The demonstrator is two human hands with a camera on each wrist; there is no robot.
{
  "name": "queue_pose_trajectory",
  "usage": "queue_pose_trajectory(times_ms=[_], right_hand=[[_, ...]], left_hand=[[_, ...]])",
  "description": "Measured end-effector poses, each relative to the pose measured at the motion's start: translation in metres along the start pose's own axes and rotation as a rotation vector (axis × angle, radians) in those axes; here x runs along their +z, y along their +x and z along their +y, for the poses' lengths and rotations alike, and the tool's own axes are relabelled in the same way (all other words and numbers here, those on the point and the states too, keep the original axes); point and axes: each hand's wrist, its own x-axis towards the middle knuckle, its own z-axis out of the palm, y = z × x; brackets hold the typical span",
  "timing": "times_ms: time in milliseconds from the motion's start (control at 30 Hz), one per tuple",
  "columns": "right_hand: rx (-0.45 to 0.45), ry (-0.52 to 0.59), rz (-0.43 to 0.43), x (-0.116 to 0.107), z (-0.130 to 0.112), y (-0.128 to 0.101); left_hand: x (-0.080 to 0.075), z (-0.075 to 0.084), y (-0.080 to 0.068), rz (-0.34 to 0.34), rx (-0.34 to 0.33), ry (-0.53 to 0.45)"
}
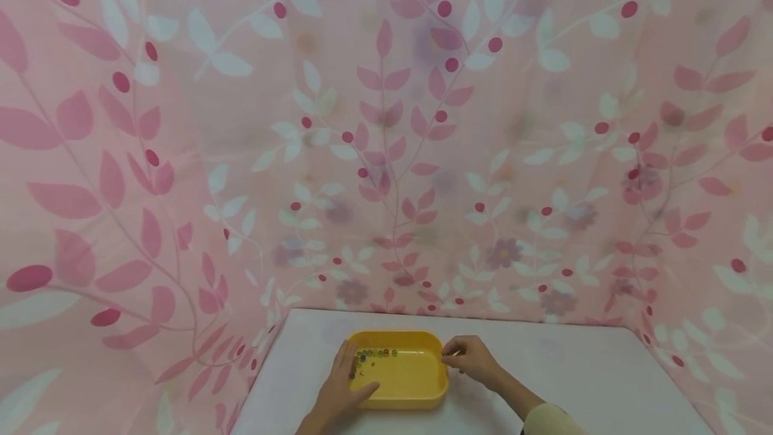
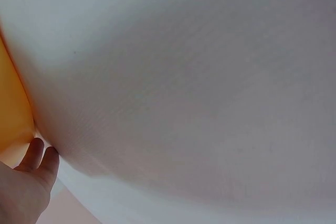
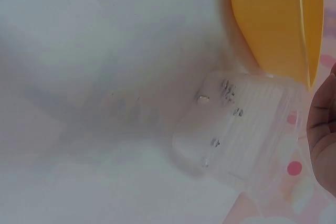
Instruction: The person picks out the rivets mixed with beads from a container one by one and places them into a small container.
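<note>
A yellow tray [image 1: 410, 381] lies on the white table. Along its far and left inner sides are small round multicoloured beads [image 1: 377, 354], several of them in a row. My left hand [image 1: 344, 384] rests against the tray's left side, fingers extended and thumb reaching over the near edge. In the left wrist view its fingertips [image 2: 50, 156] are beside the tray's wall. My right hand [image 1: 474, 360] is at the tray's right rim, with bent fingers and the thumb near the index finger. Whatever may lie between those fingertips is too small to make out.
In the right wrist view, a clear plastic box [image 3: 252, 135] with several small shiny pieces is close to the yellow tray. A pink leaf-patterned cloth [image 1: 386, 153] hangs behind and beside the white table [image 1: 574, 381].
</note>
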Motion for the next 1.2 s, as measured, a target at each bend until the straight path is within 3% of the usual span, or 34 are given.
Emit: queue_pose_trajectory(times_ms=[300,700,1200], right_hand=[[0.008,-0.012,0.03,-0.014,0.015,-0.002],[0.041,-0.015,0.087,-0.037,0.029,-0.014],[0.083,-0.034,0.169,-0.048,0.043,-0.026]], left_hand=[[0.007,-0.01,0.003,0.013,-0.001,0.014],[0.003,-0.009,0.004,0.008,-0.01,-0.001],[0.002,-0.004,0.001,-0.022,-0.051,-0.024]])
